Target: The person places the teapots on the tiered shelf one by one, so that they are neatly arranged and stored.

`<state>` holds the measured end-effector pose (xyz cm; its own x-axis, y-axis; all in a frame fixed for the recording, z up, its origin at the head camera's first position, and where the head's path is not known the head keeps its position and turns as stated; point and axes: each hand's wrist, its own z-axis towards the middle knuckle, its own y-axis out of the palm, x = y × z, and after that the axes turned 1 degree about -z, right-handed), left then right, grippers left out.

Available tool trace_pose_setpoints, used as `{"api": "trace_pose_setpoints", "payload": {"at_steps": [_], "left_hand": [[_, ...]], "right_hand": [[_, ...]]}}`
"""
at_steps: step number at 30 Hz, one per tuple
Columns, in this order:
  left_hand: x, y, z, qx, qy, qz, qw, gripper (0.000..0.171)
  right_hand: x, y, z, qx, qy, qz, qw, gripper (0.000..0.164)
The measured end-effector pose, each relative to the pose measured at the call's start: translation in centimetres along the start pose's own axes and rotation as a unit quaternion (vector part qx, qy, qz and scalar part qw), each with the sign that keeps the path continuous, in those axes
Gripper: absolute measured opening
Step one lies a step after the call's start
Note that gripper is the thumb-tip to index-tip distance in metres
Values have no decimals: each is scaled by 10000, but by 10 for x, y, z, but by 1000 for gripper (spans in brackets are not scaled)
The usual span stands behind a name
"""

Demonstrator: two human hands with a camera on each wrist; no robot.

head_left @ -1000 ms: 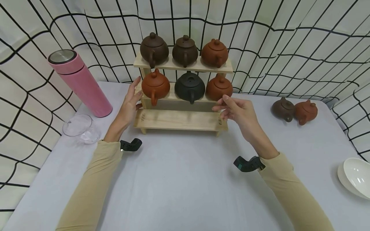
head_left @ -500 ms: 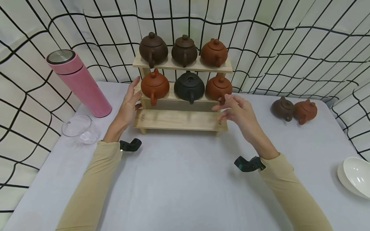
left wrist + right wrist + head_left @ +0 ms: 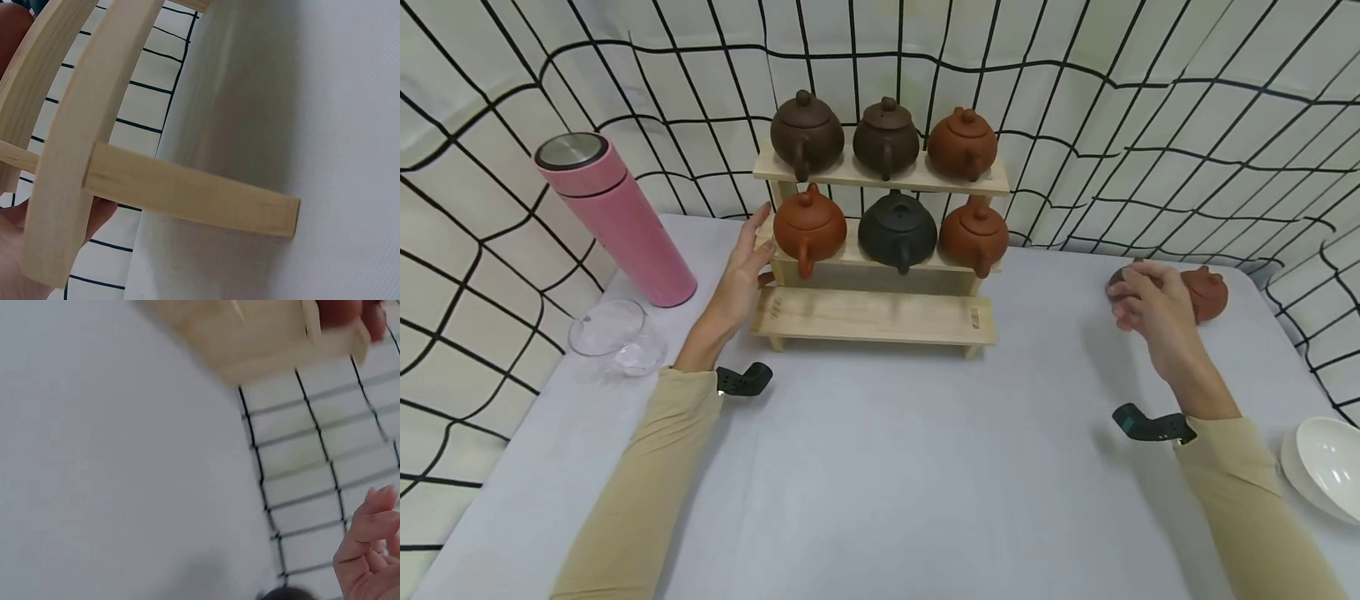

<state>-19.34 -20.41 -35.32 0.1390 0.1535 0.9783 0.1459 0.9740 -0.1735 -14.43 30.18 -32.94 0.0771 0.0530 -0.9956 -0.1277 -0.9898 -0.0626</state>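
My left hand (image 3: 730,287) grips the left end of a three-tier wooden stand (image 3: 872,312), with fingertips above and below the middle shelf. In the left wrist view the stand's pale leg and boards hide part of that hand (image 3: 19,244). My right hand (image 3: 1157,312) is over a dark brown teapot (image 3: 1116,279) on the table and mostly hides it; its fingers are loosely bent. The right wrist view shows this hand (image 3: 372,550) holding nothing, with a dark rounded edge (image 3: 289,594) below. Just right of the hand sits a reddish-brown teapot (image 3: 1208,293).
Several teapots stand on the upper two tiers, among them a black teapot (image 3: 897,229). At left are a pink flask (image 3: 625,225) and a clear glass vessel (image 3: 617,333). A white bowl (image 3: 1326,467) sits at right. Black-gridded netting (image 3: 1075,108) rises behind.
My right hand has left the orange teapot at the middle shelf's right end and moved right to the dark brown teapot. My left hand stays at the stand.
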Motion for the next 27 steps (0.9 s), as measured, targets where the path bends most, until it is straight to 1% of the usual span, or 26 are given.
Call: {"api": "trace_pose_setpoints", "payload": {"at_steps": [2,4,9,11,14,16,17,18,19,23,25,27], "left_hand": [[0,0,-1,15,-38,17,10000,61],[0,0,-1,24,-33,-1,10000,61],[0,1,0,-19,30,-58,10000,61],[0,1,0,-23,25,-63,10000,60],[0,2,-1,-12,21,-80,10000,60],[0,2,-2,-12,29,-95,9999,60],[1,2,-2,-13,33,-89,10000,60],[1,2,-2,-16,40,-87,10000,60],[1,2,-2,-14,41,-86,10000,60],[1,1,-2,-16,47,-87,9999,60],[1,2,-2,-26,55,-84,9999,60],[0,2,-2,-38,64,-90,9999,60]], "right_hand": [[8,-17,1,47,313,-7,9995,22],[16,-28,2,128,590,35,9982,19],[29,-45,0,458,1079,280,9927,16],[31,-49,0,450,1311,282,9899,25],[32,-51,3,248,1697,205,9850,52],[33,-51,5,68,1811,168,9833,70],[34,-51,6,-30,1813,157,9833,71],[34,-50,7,-133,1793,150,9836,71],[35,-50,8,-220,1767,170,9839,66],[39,-47,12,-477,1709,321,9836,36],[40,-46,14,-474,1793,569,9810,32],[41,-46,16,-437,1872,804,9780,36]]}}
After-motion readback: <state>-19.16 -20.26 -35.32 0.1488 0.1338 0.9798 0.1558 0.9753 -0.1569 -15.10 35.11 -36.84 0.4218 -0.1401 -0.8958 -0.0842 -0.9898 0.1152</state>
